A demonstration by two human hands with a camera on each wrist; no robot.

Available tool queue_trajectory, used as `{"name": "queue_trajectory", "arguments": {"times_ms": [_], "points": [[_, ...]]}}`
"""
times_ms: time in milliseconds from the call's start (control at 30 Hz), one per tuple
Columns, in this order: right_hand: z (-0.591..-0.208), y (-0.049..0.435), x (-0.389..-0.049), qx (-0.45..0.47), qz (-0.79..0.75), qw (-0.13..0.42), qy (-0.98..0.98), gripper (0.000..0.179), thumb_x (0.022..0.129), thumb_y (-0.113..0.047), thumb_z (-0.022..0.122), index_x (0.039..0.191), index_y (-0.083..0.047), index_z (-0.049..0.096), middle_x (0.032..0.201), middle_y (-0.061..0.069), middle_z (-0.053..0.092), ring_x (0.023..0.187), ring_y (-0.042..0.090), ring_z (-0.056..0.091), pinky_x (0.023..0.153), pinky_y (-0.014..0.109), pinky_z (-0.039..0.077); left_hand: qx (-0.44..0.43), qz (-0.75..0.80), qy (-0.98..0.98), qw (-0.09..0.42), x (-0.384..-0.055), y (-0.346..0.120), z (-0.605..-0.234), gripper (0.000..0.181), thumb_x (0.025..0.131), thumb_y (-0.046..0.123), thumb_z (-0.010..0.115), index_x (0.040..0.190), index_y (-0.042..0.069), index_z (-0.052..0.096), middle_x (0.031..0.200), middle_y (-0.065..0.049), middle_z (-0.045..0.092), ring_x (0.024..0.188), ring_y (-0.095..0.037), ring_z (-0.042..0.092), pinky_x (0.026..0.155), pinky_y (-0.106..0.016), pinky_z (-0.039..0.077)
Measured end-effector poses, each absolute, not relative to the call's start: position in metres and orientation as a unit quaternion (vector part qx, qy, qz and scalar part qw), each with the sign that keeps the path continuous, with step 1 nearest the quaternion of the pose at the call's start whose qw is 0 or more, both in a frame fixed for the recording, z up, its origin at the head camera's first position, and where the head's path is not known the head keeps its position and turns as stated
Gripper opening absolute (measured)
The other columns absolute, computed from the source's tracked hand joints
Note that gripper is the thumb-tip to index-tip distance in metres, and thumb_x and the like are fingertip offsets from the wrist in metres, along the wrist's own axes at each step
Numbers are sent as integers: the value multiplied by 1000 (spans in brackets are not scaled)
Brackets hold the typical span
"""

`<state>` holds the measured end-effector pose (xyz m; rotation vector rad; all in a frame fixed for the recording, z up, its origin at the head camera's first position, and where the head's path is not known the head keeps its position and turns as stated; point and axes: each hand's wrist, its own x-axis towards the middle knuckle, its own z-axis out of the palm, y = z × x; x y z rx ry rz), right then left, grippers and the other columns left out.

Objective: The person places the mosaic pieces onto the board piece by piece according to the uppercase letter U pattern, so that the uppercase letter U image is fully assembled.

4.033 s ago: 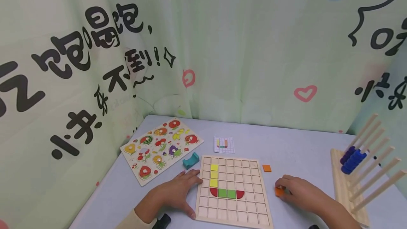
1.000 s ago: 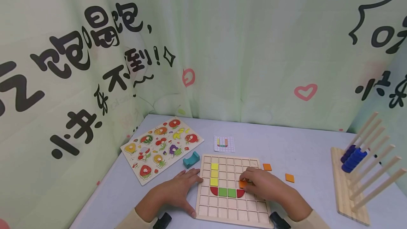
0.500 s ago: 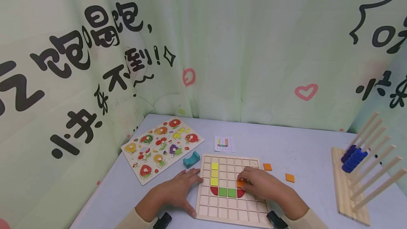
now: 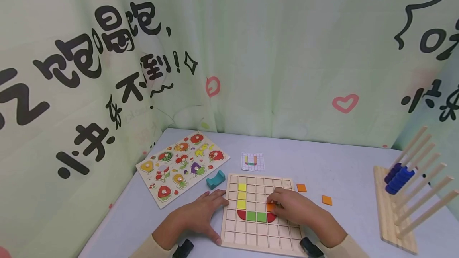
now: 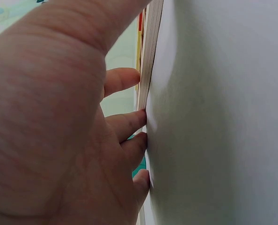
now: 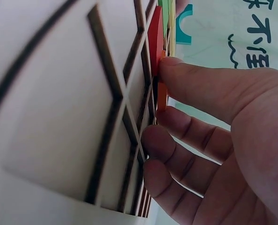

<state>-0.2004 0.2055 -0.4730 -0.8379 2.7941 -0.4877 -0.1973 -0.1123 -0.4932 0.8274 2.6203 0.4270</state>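
Observation:
A wooden grid board (image 4: 247,239) lies on the white table. My left hand (image 4: 195,217) rests at its left edge, fingers spread and thumb at the near left corner; in the left wrist view the fingertips touch the board's side. Between thumb and forefinger, my right hand (image 4: 297,207) pinches an orange square tile (image 4: 270,208) low over the cell above the right red quarter-round tile (image 4: 271,218). In the right wrist view the orange tile (image 6: 163,97) stands tilted beside the red one. A column of yellow tiles (image 4: 242,195), another red piece (image 4: 242,215) and two green tiles (image 4: 256,217) sit in cells.
Two orange tiles (image 4: 301,188) lie right of the board. Behind it is a pattern card (image 4: 253,162). A teal block (image 4: 216,180) and a fruit puzzle board (image 4: 172,158) are at the left; a wooden peg stand (image 4: 387,210) with blue rings is at the right.
My right hand has carried an orange tile from the table leftward onto the board, then shifted slightly left over the cell. The left hand has stayed in place.

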Motion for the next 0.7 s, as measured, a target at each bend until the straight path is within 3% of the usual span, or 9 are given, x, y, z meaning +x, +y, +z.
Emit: {"name": "queue_trajectory", "arguments": {"times_ms": [700], "points": [[-471,205,-199,-284,-163,87,941,21,87,-18,71,108,-18,70,100,-13,56,84,5,50,77,32,51,299,150,926,174,-198,-113,-495,99,54,73,78,139,34,47,157,6,28,146,-13,16,117,-46,15]]}}
